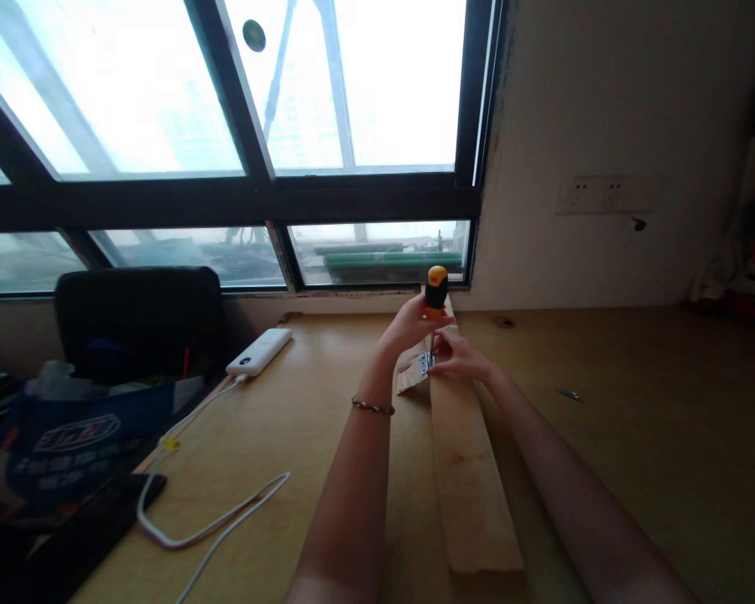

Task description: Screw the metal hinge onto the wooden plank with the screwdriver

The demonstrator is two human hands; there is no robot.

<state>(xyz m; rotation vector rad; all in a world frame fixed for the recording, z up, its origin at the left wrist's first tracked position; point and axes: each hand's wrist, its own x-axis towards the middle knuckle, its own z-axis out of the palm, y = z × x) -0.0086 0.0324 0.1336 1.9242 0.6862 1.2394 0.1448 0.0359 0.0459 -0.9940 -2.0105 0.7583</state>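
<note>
My left hand is closed around the lower handle of a screwdriver with a yellow and black grip. The screwdriver stands upright, its shaft pointing down at a silver metal hinge. That hinge lies at the left edge of a long wooden board and reaches onto a smaller wooden piece beside it. From the right, my right hand rests at the board, thumb and fingers curled together by the screwdriver's tip and the hinge. What they pinch is too small to make out.
A white power bank with a white cable lies on the left of the wooden table. A small dark metal piece is to the right. Beyond the left edge stand a black chair and a blue bag.
</note>
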